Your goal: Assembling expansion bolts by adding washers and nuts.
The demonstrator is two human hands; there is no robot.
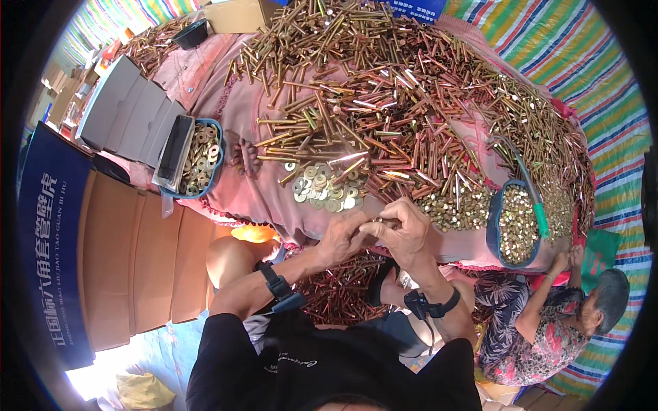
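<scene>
My left hand point(343, 236) and my right hand point(407, 231) meet over the near edge of the cloth-covered table. The fingers of both are closed and pinched together, and a small metal piece shows in part between them; its kind is hidden. Just beyond my left hand lies a pile of flat round washers point(325, 188). Loose nuts point(454, 209) are spread to the right of my right hand. Past both hands rises a large heap of yellowish and reddish metal bolts or sleeves point(411, 123).
At the left stands a blue-rimmed tub point(221, 154) of washers. A blue tub point(493, 233) of nuts stands at the right, near a green-ended tool point(541, 219). Cardboard boxes point(147, 253) line the left. A co-worker point(541, 322) sits at the lower right. More bolts point(343, 291) lie below my hands.
</scene>
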